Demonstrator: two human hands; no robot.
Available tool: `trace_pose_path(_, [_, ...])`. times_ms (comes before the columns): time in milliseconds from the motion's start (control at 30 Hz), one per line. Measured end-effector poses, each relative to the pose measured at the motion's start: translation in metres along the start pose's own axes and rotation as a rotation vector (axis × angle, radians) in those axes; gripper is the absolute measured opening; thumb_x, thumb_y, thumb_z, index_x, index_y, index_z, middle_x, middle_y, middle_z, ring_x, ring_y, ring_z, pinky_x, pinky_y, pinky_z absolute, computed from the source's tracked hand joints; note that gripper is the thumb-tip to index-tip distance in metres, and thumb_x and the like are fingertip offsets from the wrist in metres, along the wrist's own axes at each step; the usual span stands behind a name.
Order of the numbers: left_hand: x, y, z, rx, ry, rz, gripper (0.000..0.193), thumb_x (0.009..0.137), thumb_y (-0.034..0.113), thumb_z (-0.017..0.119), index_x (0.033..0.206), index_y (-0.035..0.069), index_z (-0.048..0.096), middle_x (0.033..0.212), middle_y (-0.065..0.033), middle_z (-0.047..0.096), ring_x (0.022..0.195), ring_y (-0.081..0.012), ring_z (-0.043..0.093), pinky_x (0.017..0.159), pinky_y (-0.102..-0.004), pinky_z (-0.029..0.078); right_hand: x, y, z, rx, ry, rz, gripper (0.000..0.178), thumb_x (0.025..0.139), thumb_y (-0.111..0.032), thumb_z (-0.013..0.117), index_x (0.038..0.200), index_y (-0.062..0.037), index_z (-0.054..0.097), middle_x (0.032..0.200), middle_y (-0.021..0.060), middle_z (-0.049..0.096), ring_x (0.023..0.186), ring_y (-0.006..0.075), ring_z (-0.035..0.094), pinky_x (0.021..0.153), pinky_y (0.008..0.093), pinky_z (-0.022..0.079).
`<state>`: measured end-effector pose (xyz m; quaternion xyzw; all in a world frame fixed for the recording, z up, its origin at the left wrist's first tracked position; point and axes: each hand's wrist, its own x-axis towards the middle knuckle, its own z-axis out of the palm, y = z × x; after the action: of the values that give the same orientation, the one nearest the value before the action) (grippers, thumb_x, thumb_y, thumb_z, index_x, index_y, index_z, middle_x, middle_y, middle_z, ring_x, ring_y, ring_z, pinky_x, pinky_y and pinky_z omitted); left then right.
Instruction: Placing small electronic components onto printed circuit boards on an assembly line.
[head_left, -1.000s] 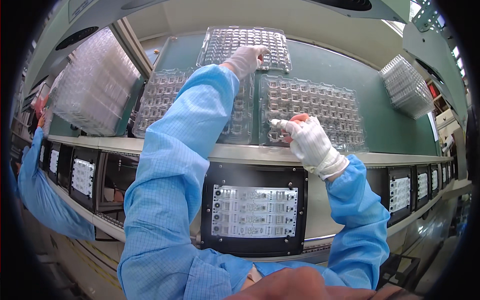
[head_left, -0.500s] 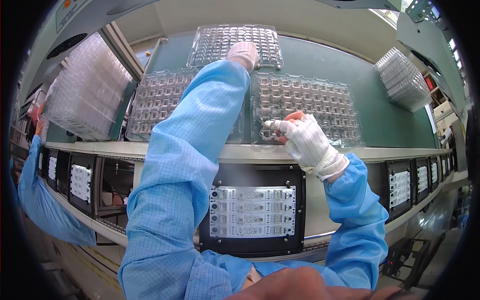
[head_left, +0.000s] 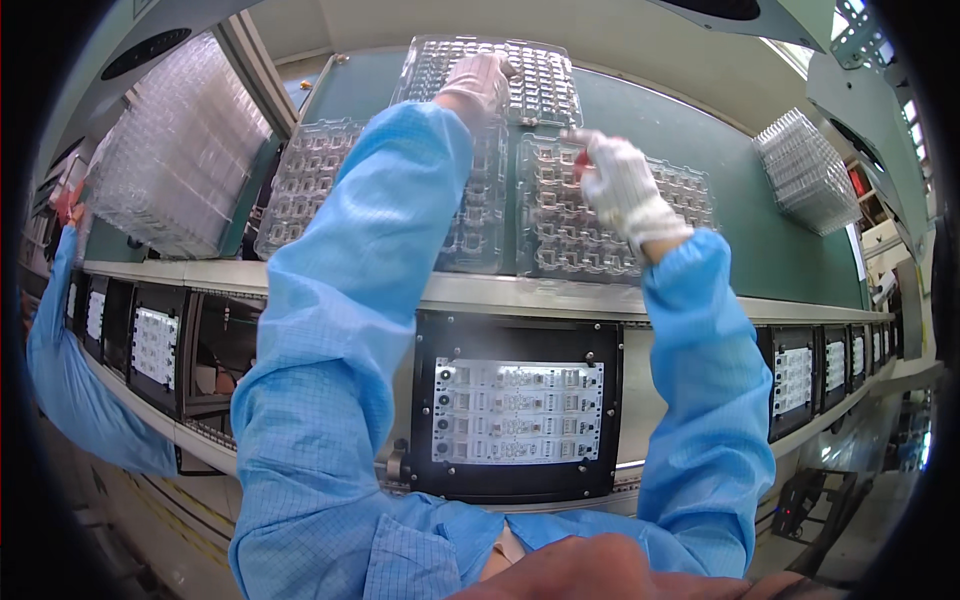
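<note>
My left hand [head_left: 476, 80], in a pale striped glove, reaches to the far clear plastic tray [head_left: 545, 88]. Its fingers are curled down over the tray's small pockets; anything between the fingertips is hidden. Above the far left part of the right-hand clear tray [head_left: 565, 235] is my right hand [head_left: 622, 188], gloved with bare fingertips showing. Motion smears its fingers, and I cannot make out whether they hold anything. Small parts sit in the pockets of both trays. A third clear tray [head_left: 308, 180] with similar parts lies partly under my left forearm.
In front of me, a black carrier [head_left: 520, 484] bears white circuit boards [head_left: 520, 412]; more carriers line the conveyor on both sides. Tall stacks of clear trays stand at left [head_left: 180, 150] and right [head_left: 805, 170]. Another person's blue sleeve [head_left: 62, 330] shows at far left.
My right hand has moved away from me, from the near left corner of the right-hand tray to its far left part. My left hand stays at the far tray. The whole view has shifted slightly.
</note>
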<state>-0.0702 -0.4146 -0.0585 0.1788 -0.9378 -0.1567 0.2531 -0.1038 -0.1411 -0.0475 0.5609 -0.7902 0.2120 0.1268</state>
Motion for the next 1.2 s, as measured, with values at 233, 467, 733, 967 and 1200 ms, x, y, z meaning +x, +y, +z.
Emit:
trace_pose_path(233, [-0.103,0.052,-0.09,-0.247,-0.078,0.033,0.037,0.088,0.002,0.059,0.124,0.006,0.066,0.095,-0.0112,0.073,0.086,-0.0191,0.07,0.079,-0.0318,0.057,0.102,0.07,0.044,-0.169,0.035,0.284,0.036,0.085,-0.017,0.064,0.119,-0.0082,0.068,0.105,0.0219,0.072,0.105,0.0379,0.069,0.092,0.0447,0.055])
trace_pose_path(467, [-0.207,0.061,-0.134,-0.521,-0.013,0.127,0.031,0.087,0.0,0.06,0.118,0.003,0.063,0.095,-0.0156,0.073,0.088,-0.0296,0.072,0.08,-0.0375,0.058,0.115,0.086,0.04,-0.304,-0.052,0.537,0.031,0.086,-0.023,0.065,0.108,-0.0027,0.071,0.109,0.0212,0.073,0.106,0.0359,0.071,0.089,0.0431,0.056])
trace_pose_path(733, [-0.235,0.073,-0.136,-0.573,-0.003,0.062,0.029,0.089,-0.003,0.058,0.117,0.004,0.063,0.096,-0.0142,0.07,0.089,-0.0258,0.071,0.08,-0.0342,0.059,0.122,0.142,0.053,-0.243,-0.073,0.454,0.04,0.083,-0.029,0.072,0.115,-0.0043,0.072,0.117,0.0216,0.07,0.11,0.0378,0.067,0.094,0.0424,0.054])
trace_pose_path(967, [-0.25,0.077,-0.138,-0.588,-0.056,0.011,0.029,0.088,-0.003,0.056,0.115,0.001,0.065,0.096,-0.0138,0.067,0.09,-0.0235,0.068,0.084,-0.0333,0.057,0.121,0.081,0.016,-0.225,-0.281,0.455,0.055,0.077,-0.032,0.08,0.124,-0.008,0.067,0.122,0.0168,0.07,0.108,0.0332,0.068,0.094,0.0392,0.054])
trace_pose_path(1200, [-0.262,0.074,-0.137,-0.568,-0.076,0.044,0.026,0.085,-0.001,0.061,0.111,0.001,0.067,0.095,-0.0136,0.065,0.087,-0.0255,0.066,0.081,-0.0341,0.054,0.127,0.111,0.046,-0.283,-0.181,0.454,0.039,0.079,-0.027,0.072,0.111,-0.0048,0.074,0.11,0.0219,0.072,0.104,0.0362,0.07,0.089,0.0417,0.056])
